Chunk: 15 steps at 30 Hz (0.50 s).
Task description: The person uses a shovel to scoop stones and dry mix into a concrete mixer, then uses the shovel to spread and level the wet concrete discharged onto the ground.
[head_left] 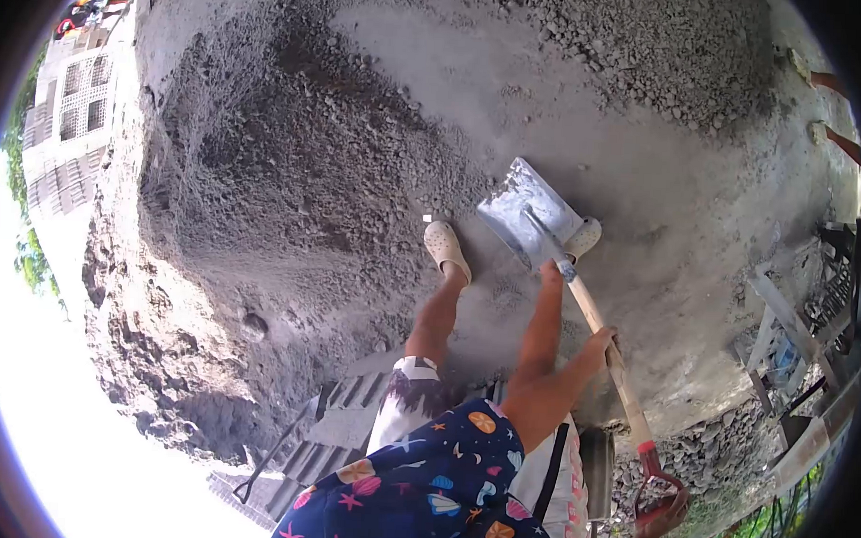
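Observation:
A shovel with a flat metal blade (544, 199) is held slantwise in front of my body. Its blade bears grey smears and partly covers my right clog (588, 237). My left hand (600, 343) is closed around the wooden shaft (623, 382) about midway along. Down at the lower right, my right hand (668, 516) grips the red D-shaped handle (657, 479); part of that hand's fingers is hidden. My left clog (445, 246) stands at the edge of a dark gravel pile (311, 160).
More grey gravel (666, 50) is heaped at the top. Another person's feet (822, 134) show at the right edge. Metal frames (789, 319) stand at right. A second long-handled tool (277, 451) and ridged blocks (325, 450) lie at lower left, near a white sack (565, 492).

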### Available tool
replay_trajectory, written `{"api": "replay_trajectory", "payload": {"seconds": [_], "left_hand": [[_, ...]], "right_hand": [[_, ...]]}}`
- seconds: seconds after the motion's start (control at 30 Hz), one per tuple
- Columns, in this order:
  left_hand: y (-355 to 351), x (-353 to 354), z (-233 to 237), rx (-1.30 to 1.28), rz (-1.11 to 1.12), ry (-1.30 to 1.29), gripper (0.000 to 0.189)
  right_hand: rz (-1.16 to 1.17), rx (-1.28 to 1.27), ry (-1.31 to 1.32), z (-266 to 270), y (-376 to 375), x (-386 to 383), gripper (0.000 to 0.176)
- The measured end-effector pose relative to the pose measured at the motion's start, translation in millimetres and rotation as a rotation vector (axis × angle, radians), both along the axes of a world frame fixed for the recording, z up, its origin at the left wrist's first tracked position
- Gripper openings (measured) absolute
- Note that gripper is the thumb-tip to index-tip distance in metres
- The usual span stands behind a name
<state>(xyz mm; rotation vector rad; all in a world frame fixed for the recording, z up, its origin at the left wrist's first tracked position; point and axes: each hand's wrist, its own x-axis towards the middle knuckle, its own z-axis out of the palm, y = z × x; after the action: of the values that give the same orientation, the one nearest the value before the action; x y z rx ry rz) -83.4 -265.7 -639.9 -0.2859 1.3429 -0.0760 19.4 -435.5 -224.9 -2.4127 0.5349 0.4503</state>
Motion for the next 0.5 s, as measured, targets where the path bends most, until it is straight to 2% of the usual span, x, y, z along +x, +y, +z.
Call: {"api": "replay_trajectory", "payload": {"seconds": [0.03, 0.07, 0.1, 0.13, 0.17, 0.2, 0.23, 0.27, 0.3, 0.33, 0.4, 0.47, 0.5], "left_hand": [[-6.2, -22.4, -46.1, 0.187, 0.037, 0.032, 0.024], [101.5, -42.4, 6.6, 0.180, 0.028, 0.121, 0.030], [140.0, -64.6, -17.7, 0.374, -0.002, 0.212, 0.033], [139.0, -131.7, -142.0, 0.450, -0.154, 0.096, 0.030], [225.8, -165.1, -112.0, 0.522, -0.020, 0.059, 0.030], [302.5, -183.6, -69.2, 0.423, 0.076, 0.122, 0.034], [346.9, -216.1, -84.6, 0.414, -0.061, 0.208, 0.019], [379.3, -228.0, -61.0, 0.434, -0.007, 0.199, 0.017], [392.6, -239.2, -83.7, 0.379, 0.060, 0.208, 0.016], [392.6, -248.0, -68.8, 0.431, 0.088, 0.144, 0.016], [378.6, -251.9, -7.9, 0.463, 0.117, 0.101, 0.016], [367.1, -254.8, 48.6, 0.489, 0.064, 0.055, 0.019], [351.8, -259.5, 72.7, 0.478, 0.131, 0.118, 0.018]], "right_hand": [[-0.057, 0.009, 0.018, -21.9, 36.5, -19.3, 0.034], [-0.115, 0.022, 0.033, -52.4, 91.7, -42.8, 0.035], [-0.259, 0.101, 0.126, -79.5, 126.8, -68.6, 0.034], [-0.258, 0.136, 0.122, -106.2, 174.3, -102.1, 0.034], [-0.257, 0.172, 0.120, -133.3, 221.8, -135.7, 0.035], [-0.263, 0.209, 0.254, -147.6, 260.2, -164.1, 0.033], [-0.268, 0.416, 0.305, -165.0, 277.7, -190.7, 0.033], [-0.197, 0.494, 0.305, -167.6, 286.7, -207.9, 0.030], [-0.114, 0.567, 0.311, -168.4, 288.8, -217.7, 0.028], [-0.117, 0.565, 0.273, -162.8, 276.6, -229.5, 0.028], [-0.126, 0.533, 0.255, -139.7, 255.4, -243.7, 0.028], [-0.104, 0.600, 0.179, -87.7, 248.9, -249.5, 0.029], [-0.089, 0.628, 0.181, -68.6, 238.3, -247.8, 0.030]]}}
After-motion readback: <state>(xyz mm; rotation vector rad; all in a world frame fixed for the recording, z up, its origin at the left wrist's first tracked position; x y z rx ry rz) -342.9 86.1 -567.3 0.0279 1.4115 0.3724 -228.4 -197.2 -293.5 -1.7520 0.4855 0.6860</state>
